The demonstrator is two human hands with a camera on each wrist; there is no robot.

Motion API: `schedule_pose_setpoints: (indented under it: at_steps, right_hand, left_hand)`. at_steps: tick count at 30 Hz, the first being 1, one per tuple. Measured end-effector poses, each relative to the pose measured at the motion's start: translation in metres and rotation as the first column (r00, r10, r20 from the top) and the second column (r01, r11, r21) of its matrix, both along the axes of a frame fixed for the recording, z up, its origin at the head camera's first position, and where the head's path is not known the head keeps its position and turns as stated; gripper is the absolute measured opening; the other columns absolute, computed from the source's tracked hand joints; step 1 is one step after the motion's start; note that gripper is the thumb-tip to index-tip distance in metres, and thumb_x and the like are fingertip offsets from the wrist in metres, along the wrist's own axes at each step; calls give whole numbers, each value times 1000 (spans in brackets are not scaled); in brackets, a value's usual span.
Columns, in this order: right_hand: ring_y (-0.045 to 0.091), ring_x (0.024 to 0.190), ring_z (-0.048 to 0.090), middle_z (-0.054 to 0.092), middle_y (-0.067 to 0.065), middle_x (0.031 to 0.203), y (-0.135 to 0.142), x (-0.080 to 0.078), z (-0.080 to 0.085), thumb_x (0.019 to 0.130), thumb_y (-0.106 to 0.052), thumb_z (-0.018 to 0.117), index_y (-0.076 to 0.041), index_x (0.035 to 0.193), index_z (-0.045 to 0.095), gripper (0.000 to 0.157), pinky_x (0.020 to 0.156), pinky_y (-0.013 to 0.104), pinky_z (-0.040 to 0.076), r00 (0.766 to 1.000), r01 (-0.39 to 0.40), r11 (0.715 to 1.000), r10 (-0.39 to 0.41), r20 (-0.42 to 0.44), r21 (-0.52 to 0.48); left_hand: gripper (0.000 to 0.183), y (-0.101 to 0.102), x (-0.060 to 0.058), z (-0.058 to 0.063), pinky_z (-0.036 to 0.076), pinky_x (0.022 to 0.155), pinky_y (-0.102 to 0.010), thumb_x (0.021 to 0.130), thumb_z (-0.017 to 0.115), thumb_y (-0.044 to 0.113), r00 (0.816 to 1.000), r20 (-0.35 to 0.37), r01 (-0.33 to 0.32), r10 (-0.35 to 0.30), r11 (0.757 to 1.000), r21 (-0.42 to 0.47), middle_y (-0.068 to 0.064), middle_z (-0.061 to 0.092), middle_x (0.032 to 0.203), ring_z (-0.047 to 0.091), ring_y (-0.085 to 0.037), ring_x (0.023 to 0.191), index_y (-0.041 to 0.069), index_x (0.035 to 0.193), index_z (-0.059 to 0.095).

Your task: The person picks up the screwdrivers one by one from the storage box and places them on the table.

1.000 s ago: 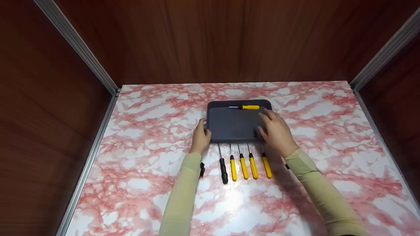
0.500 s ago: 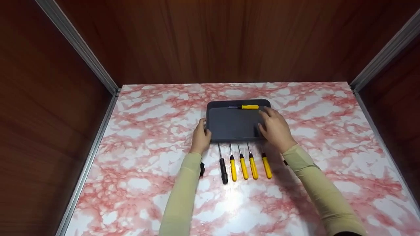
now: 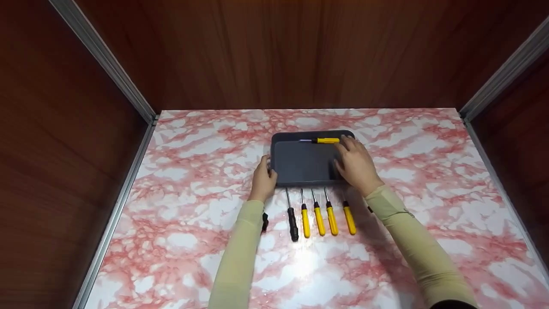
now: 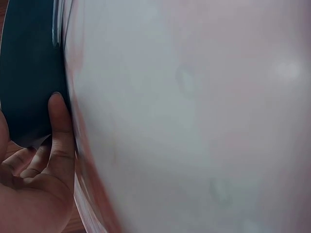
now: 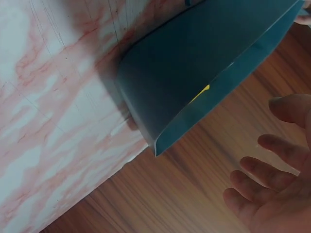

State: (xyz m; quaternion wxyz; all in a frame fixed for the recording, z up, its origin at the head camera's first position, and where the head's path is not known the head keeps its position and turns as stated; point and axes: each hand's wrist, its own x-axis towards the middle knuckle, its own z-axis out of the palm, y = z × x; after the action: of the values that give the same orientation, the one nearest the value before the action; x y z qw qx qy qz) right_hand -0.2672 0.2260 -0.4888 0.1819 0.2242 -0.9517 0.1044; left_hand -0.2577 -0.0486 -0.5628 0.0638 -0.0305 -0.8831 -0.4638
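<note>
A dark grey tray (image 3: 304, 163) lies on the table, and my left hand (image 3: 262, 180) grips its near left corner. In the left wrist view, one finger (image 4: 58, 114) lies along the tray's outer wall (image 4: 29, 63). My right hand (image 3: 358, 165) hovers over the tray's right side, fingers spread and holding nothing; the right wrist view shows its fingers (image 5: 262, 172) apart from the tray wall (image 5: 160, 82). Inside the tray, along the far wall, lies a screwdriver (image 3: 328, 140) with a yellow handle. The right fingertips are close to its handle end.
In front of the tray is a row of screwdrivers pointing away: a black-handled one (image 3: 293, 223) at the left, then several yellow-handled ones (image 3: 319, 221). The table (image 3: 193, 171) has a pink and white marbled top. Brown wood panels (image 3: 274, 56) enclose its back and sides.
My right hand has shifted slightly left and away from me, further over the tray. The left hand, the tray and the screwdrivers have stayed in place.
</note>
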Motion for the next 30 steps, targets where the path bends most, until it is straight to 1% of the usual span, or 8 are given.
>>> schedule_pose_setpoints:
  at_steps: [4,13,21,25,30]
  right_hand:
    - [39,119,33,40,23,128,-1,-3,-1,76,-19,67,1,118,54,48,97,48,24,1000,-1,1000,1,1,1]
    - [39,122,30,38,22,131,-3,-7,-5,78,-21,65,0,121,52,49,98,48,22,999,16,1000,-16,42,-1]
    - [39,121,32,40,22,129,-8,-13,-5,83,-29,57,-1,120,53,47,99,47,21,998,28,1000,-28,55,8]
    - [39,120,33,41,22,129,-9,-16,-6,81,-29,60,-1,120,53,48,98,47,22,998,31,999,-32,51,18]
    - [39,118,34,41,21,128,-10,-22,-10,80,-27,62,-2,121,53,49,97,48,24,997,43,998,-45,61,41]
  left_hand:
    - [45,0,0,-1,36,58,-30,88,44,4,1000,6,0,0,1000,4,-6,46,76,42,-17,62,10,132,36]
    - [46,0,-1,-2,36,54,-29,88,43,5,1000,26,4,-4,1000,6,-6,45,75,42,-17,58,12,133,34]
    - [45,0,-1,-2,36,55,-30,88,44,5,1000,14,-9,9,1000,6,-5,46,76,43,-17,60,12,132,36]
    - [45,0,-1,-1,37,56,-30,88,44,4,1000,11,-8,7,1000,8,-5,46,77,43,-17,61,11,132,36]
    - [45,0,-1,-1,36,58,-30,88,43,3,1000,6,12,-12,1000,14,-6,47,78,42,-17,62,9,131,36]
